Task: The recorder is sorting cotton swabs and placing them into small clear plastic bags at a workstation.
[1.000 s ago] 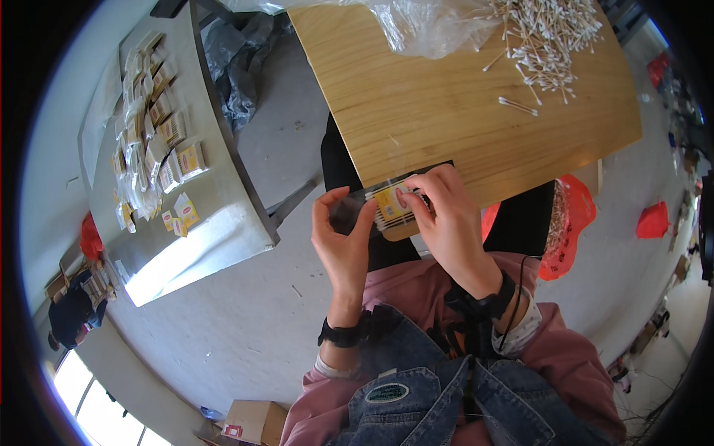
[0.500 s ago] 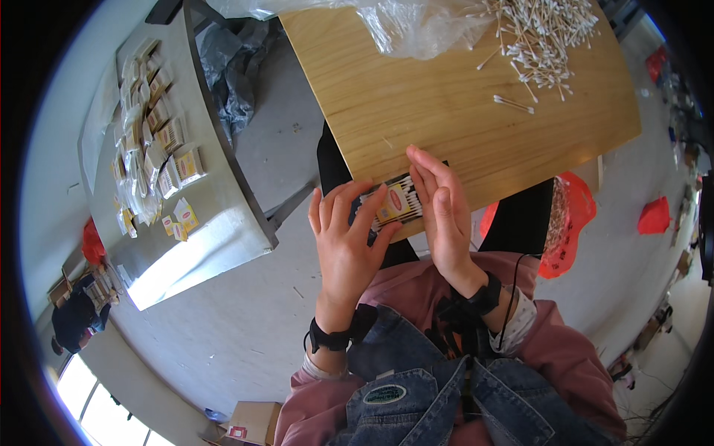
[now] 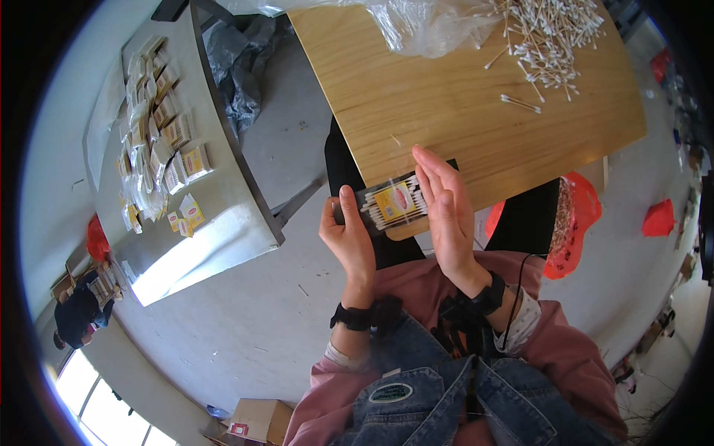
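A flat pack of cotton swabs (image 3: 394, 203) with a yellow label lies at the near left edge of the wooden table, on a dark, flat tray-like piece (image 3: 452, 165). At the pack's left end is my left hand (image 3: 351, 241), its thumb pointing up and its fingers curled round the left end of the dark piece; the fingertips are partly hidden. My right hand (image 3: 448, 215) stands on edge at the pack's right end, fingers stretched out and together, with nothing gripped. Clear film seems to shine around the pack.
Loose cotton swabs (image 3: 554, 44) are heaped on the wooden table's (image 3: 446, 111) far right, beside clear plastic bags (image 3: 431, 30). Many filled swab packs (image 3: 160, 126) lie on a metal table (image 3: 230, 215) to the left. Another person (image 3: 78, 316) is far left.
My left hand has drawn back to the left from over the pack, its spread fingers now curled and its thumb raised. More of the pack shows. My right hand keeps its place.
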Action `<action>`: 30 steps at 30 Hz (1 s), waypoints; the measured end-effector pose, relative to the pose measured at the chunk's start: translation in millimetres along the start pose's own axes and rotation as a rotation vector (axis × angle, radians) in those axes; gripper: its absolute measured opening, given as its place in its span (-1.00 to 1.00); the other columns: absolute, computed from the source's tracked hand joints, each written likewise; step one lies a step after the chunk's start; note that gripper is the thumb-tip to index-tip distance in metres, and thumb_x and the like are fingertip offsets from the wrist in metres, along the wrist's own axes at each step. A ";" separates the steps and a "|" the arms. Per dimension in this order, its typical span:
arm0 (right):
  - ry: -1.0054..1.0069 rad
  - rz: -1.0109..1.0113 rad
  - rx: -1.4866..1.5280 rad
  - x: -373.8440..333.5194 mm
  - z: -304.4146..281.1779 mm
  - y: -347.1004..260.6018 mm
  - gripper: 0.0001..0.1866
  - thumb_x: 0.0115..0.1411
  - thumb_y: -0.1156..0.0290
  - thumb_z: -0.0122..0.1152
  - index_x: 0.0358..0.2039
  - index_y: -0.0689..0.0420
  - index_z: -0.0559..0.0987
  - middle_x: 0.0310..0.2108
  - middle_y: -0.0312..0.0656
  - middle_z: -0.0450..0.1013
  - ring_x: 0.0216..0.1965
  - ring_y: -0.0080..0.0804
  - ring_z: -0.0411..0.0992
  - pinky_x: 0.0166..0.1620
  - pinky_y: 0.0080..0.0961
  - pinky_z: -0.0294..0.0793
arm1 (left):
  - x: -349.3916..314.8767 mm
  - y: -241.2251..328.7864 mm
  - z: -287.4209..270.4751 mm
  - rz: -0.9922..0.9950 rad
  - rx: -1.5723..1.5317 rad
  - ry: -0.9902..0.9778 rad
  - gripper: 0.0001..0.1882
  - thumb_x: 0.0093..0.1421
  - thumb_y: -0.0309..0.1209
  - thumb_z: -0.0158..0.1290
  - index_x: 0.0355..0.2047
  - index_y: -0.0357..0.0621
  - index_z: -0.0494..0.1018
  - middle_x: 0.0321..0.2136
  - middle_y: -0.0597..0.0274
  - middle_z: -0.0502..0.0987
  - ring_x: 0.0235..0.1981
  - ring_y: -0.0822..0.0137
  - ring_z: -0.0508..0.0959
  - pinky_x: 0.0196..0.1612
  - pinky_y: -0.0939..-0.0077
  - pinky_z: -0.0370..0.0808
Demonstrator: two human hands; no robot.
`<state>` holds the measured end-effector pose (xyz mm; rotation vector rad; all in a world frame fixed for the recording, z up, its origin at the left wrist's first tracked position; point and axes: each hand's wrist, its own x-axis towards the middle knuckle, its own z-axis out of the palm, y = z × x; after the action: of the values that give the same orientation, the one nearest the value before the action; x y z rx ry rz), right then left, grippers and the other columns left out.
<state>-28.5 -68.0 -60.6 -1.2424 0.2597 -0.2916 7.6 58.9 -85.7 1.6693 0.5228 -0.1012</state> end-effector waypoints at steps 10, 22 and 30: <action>-0.050 0.002 -0.072 -3.9 10.5 -0.8 -0.33 0.45 0.00 -0.12 0.34 0.27 0.17 0.38 -0.01 0.07 0.44 -0.20 -0.01 0.45 -0.20 -0.10 | -4.0 3.4 9.5 0.158 0.078 0.088 -0.57 0.34 -0.24 0.16 -0.60 -0.20 0.36 -0.69 0.53 0.29 -0.60 0.66 0.17 -0.56 0.65 0.12; -0.029 -0.011 0.016 -2.0 2.1 2.4 -0.31 0.45 0.00 -0.12 0.36 0.28 0.13 0.40 0.00 0.07 0.46 -0.20 -0.04 0.46 -0.22 -0.12 | -4.9 23.5 -19.5 0.580 0.414 -0.036 -0.54 0.09 -0.32 0.34 -0.02 -0.17 0.49 0.02 0.06 0.47 0.03 0.14 0.45 0.10 0.21 0.37; -0.061 0.043 0.126 -4.5 5.7 0.8 -0.30 0.46 0.00 -0.12 0.37 0.29 0.10 0.40 0.00 0.05 0.46 -0.21 -0.05 0.46 -0.23 -0.13 | 7.5 51.7 -25.3 0.818 0.835 -0.548 -0.30 -0.12 -0.26 0.42 0.10 -0.01 0.51 0.30 0.04 0.27 0.33 -0.09 0.20 0.32 -0.08 0.11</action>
<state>-30.7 -61.1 -59.5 -1.1182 0.2123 -0.2290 28.7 81.3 -36.5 2.4130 -0.7333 -0.1794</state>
